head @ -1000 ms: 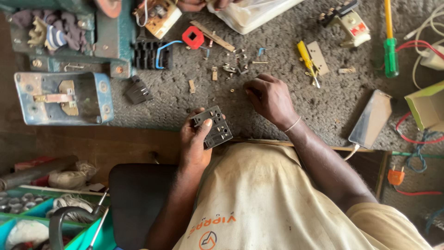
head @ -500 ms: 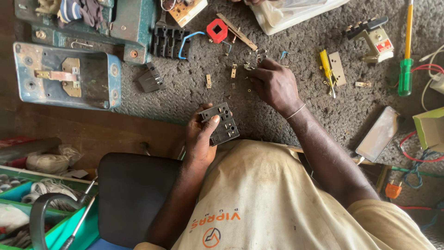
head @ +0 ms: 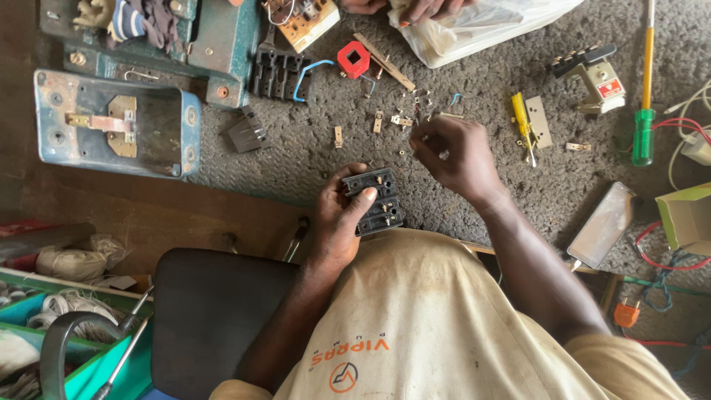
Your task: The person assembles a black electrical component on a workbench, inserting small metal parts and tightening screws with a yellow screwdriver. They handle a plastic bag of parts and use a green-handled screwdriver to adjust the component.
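Holding a black terminal block (head: 374, 201) in the left hand (head: 339, 222), fingers wrapped round its edge, thumb across the face, grip closed on it, block just above the person's lap at the tabletop (head: 474, 192) edge. Right hand (head: 452, 152) is just beyond and to the right of that grip, fingertips pinched together over a scatter of small brass contacts and screws (head: 404, 122); what sits inside the pinch is too small to tell. Farther out from the right grip: red square part (head: 353, 59), blue wire loop (head: 307, 74), black finned block (head: 275, 74). To the right of it: yellow-handled small screwdriver (head: 521, 115), grey metal plate (head: 538, 122), green-and-yellow screwdriver (head: 646, 96), phone (head: 601, 226) lying flat. Left of the block grip: small dark grey part (head: 248, 132), and well beyond it a blue metal housing (head: 118, 122). Another person's hands (head: 415, 9) rest on a clear plastic bag (head: 481, 26) at the far edge. Black chair seat (head: 211, 311) is below the left arm.
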